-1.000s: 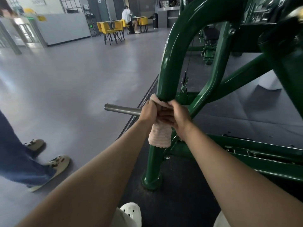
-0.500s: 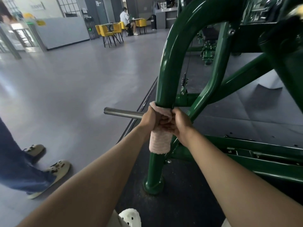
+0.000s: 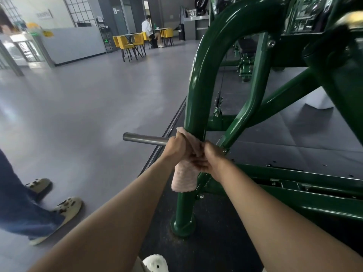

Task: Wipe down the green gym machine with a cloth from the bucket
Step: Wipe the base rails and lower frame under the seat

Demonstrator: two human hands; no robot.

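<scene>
floor [image 3: 78, 114]: grey, glossy | yellow chairs [image 3: 127, 41] far back (1 person [image 3: 147, 28] seated) | gridded windows [image 3: 78, 10] left

Cloth [image 3: 184, 173] around upright post [image 3: 198, 99], bar [image 3: 145, 138] leftward

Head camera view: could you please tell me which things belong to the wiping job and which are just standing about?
Job: pink cloth, wrapped round an upright tube of the green machine, gripped by the left hand and right hand.
Not the job: yellow chairs, seated person, bystander's shoes.
</scene>
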